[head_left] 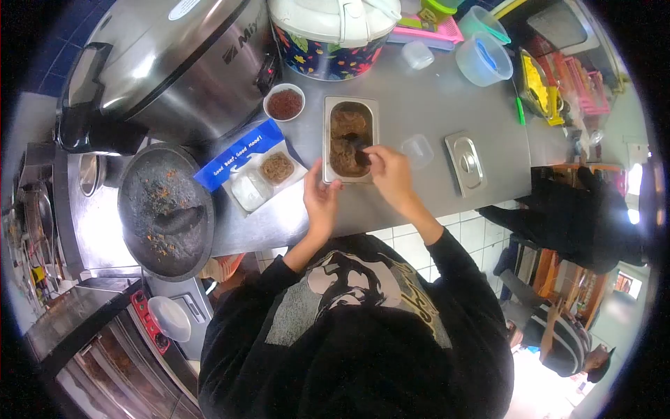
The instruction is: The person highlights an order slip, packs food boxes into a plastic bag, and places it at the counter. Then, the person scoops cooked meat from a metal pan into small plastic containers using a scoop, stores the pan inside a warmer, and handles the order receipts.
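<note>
My left hand [322, 202] grips the near left corner of a rectangular metal food pan [326, 133], thumb at its front rim. Brown, moist food, possibly shredded or sliced meat [347, 124], fills much of the pan. In my right hand [392, 176] is a dark spoon-like utensil [360, 143], fingers closed on its handle; its head dips into the food. Left of the pan lies an open takeaway box [244, 159] with a blue printed flap, holding a white rounded mound, apparently rice, and a portion of brown food. Behind it stands a white bowl [294, 89] of reddish-brown crumbly stuff.
A stone mortar with a pestle [167, 230] sits at the left, below a large steel cooker [188, 63]. A patterned rice container [335, 52] stands behind the pan. Right are a metal lid [465, 163], a clear plastic lid [417, 150] and plastic tubs [484, 61]. Other people are at the right.
</note>
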`<state>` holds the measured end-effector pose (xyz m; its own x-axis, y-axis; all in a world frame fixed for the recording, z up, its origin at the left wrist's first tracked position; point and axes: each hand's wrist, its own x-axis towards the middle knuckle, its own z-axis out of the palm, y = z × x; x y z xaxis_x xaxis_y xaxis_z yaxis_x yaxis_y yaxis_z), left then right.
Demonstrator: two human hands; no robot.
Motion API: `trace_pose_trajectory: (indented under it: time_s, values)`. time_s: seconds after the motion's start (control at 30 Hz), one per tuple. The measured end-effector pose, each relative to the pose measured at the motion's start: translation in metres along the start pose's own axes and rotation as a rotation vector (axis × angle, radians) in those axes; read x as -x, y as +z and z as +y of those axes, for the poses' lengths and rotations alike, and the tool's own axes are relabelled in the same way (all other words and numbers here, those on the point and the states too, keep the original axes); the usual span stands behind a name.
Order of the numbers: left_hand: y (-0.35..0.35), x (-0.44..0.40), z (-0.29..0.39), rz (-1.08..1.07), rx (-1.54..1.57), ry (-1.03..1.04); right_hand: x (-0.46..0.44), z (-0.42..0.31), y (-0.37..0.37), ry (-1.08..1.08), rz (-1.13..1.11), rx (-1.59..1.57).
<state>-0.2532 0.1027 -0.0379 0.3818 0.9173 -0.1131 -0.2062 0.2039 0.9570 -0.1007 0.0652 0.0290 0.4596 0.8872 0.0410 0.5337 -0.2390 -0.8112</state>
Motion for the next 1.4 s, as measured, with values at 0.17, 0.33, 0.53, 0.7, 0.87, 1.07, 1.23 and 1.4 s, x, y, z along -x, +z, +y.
trace_pose_trajectory:
  time_s: [0.17,0.33,0.53,0.7,0.87,1.07,1.23,1.4]
  values:
    - [0.002,0.001,0.000,-0.009,0.063,-0.012,0.006,0.005,0.006,-0.124,0.110,0.025]
    - [0.000,0.000,0.001,-0.007,0.045,-0.042,-0.006,-0.001,0.000,-0.016,0.084,-0.032]
    - [-0.001,0.000,-0.008,-0.013,0.076,-0.027,0.001,-0.009,0.002,0.114,0.110,-0.129]
    - [0.002,0.001,0.002,-0.022,-0.006,-0.013,0.010,-0.003,0.021,0.230,0.149,-0.244]
    - [0.000,-0.001,-0.003,-0.043,0.014,-0.013,0.015,-0.016,0.022,0.272,0.196,-0.371]
    - [-0.002,0.001,-0.010,-0.045,-0.011,0.009,0.037,-0.019,0.047,0.093,0.279,-0.301]
    - [-0.004,0.001,-0.020,-0.058,-0.052,0.017,0.041,-0.021,0.046,0.120,0.259,-0.338]
    - [-0.005,0.001,-0.022,-0.062,-0.096,0.020,0.045,-0.018,0.048,0.108,0.270,-0.387]
